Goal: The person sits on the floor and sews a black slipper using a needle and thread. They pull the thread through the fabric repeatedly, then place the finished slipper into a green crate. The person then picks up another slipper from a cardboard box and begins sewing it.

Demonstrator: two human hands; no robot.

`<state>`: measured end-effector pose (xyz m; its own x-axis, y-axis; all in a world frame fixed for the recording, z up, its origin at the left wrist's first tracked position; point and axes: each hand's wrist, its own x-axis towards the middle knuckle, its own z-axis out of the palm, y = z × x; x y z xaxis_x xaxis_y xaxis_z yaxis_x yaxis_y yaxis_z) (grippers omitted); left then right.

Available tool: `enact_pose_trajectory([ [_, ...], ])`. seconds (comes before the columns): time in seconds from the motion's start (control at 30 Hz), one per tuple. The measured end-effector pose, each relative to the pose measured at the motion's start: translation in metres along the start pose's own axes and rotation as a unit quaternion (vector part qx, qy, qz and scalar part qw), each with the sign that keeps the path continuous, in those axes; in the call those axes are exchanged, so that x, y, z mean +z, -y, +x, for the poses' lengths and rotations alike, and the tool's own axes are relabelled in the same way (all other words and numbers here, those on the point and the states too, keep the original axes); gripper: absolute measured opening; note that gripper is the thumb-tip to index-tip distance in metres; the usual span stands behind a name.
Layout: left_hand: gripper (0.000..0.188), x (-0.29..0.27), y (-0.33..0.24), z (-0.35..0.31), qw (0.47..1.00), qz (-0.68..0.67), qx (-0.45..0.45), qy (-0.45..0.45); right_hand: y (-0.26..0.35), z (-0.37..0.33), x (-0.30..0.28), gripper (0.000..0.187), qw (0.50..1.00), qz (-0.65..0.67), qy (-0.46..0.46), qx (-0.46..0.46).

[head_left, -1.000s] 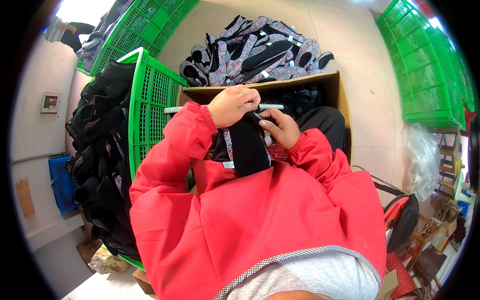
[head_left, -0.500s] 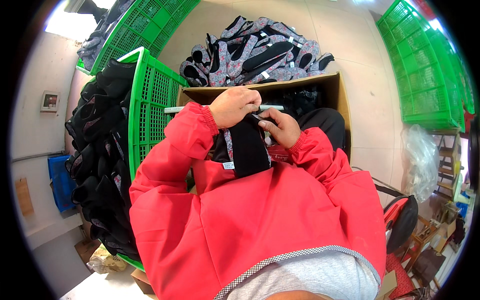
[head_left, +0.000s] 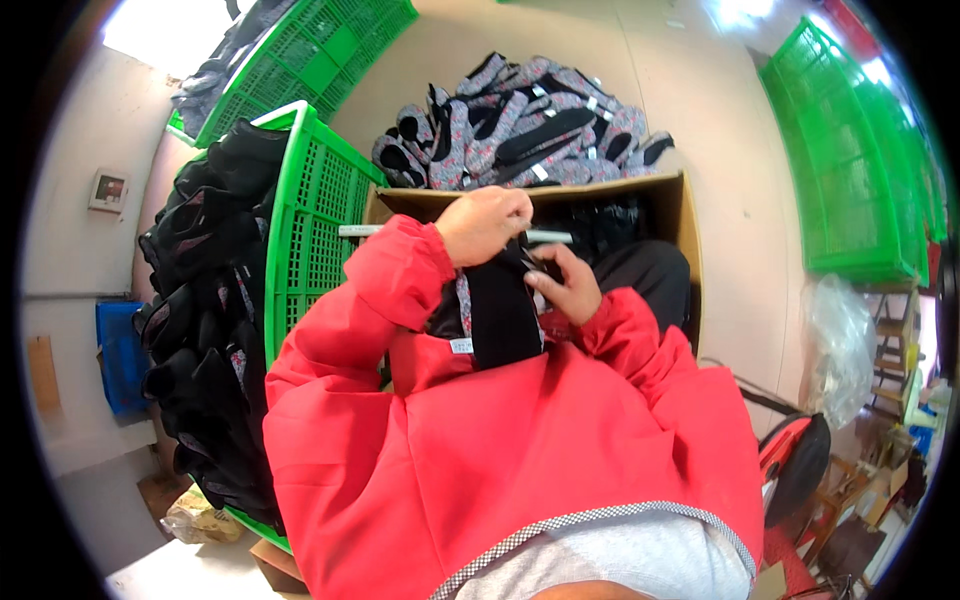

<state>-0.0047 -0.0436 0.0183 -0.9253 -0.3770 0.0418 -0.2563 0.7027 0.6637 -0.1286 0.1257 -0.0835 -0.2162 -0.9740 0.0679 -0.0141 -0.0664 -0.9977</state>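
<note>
A small white rectangular label with dark print (head_left: 461, 346), too small to read, juts from the left edge of a long black fabric piece with grey-and-red floral edging (head_left: 505, 312) at the centre of the frame. More white tags (head_left: 541, 172) dot a heap of grey floral and black padded pieces (head_left: 520, 130) at upper centre.

The black fabric piece hangs below the left hand (head_left: 487, 225), whose fingers are closed in a pinch at its upper end. The right hand (head_left: 568, 285) is half curled just beside the piece's upper right edge, thumb and forefinger near a small dark glinting thing (head_left: 531, 262); I cannot tell what it grips.

Beyond the hands stands an open brown cardboard box (head_left: 690, 215), a thin white bar (head_left: 360, 230) across it. The heap lies past it on the pale tiled floor (head_left: 745, 260). A green plastic mesh crate (head_left: 290, 270) at left is piled with black padded pieces (head_left: 205, 310); stacked green crates (head_left: 840, 170) fill the upper right, with clear plastic sheeting (head_left: 840, 350) below them.
</note>
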Motion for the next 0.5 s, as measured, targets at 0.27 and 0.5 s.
enact_pose_trajectory([
  [0.27, 0.016, 0.034, -0.020, 0.031, 0.988, 0.119, 0.074, -0.063, -0.029, -0.016, 0.023, 0.031, 0.976, 0.189, -0.075, 0.081],
  [0.5, 0.014, 0.005, -0.044, 0.003, 0.958, 0.184, 0.159, -0.155, -0.023, -0.020, 0.016, 0.028, 0.992, 0.092, -0.053, 0.075],
])
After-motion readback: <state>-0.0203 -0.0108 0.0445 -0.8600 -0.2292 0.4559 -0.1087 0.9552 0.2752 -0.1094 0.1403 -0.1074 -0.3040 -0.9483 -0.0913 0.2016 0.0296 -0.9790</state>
